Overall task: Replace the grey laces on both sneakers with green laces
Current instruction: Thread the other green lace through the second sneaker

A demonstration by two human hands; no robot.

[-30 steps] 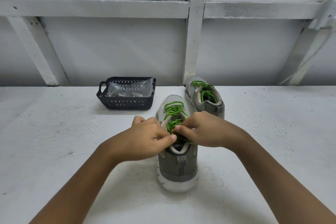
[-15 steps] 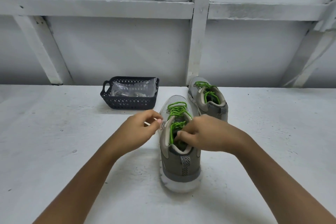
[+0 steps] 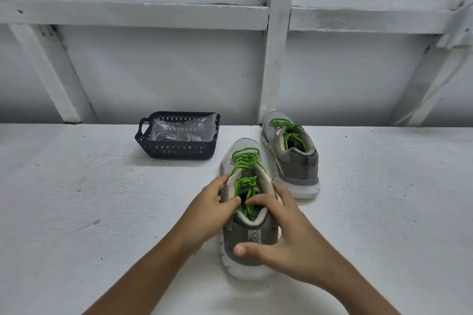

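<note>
Two grey sneakers stand on the white table, both threaded with green laces. The near sneaker [image 3: 249,235] points away from me, its green lace [image 3: 245,161] running up the tongue with the ends tucked inside the opening. My left hand [image 3: 204,212] grips its left side, the thumb hooked over the collar. My right hand [image 3: 279,235] grips the right side and heel, with the thumb lying across the heel. The far sneaker [image 3: 291,156] stands behind and to the right, its green lace [image 3: 289,133] loose in its opening.
A black plastic basket [image 3: 179,148] holding clear plastic bags sits at the back left by the wall. The white table [image 3: 76,212] stretches wide on both sides. White wall beams rise just behind the far sneaker.
Both hands have let go of the lace ends and dropped onto the sides of the near sneaker, taking hold of it around the collar and heel.
</note>
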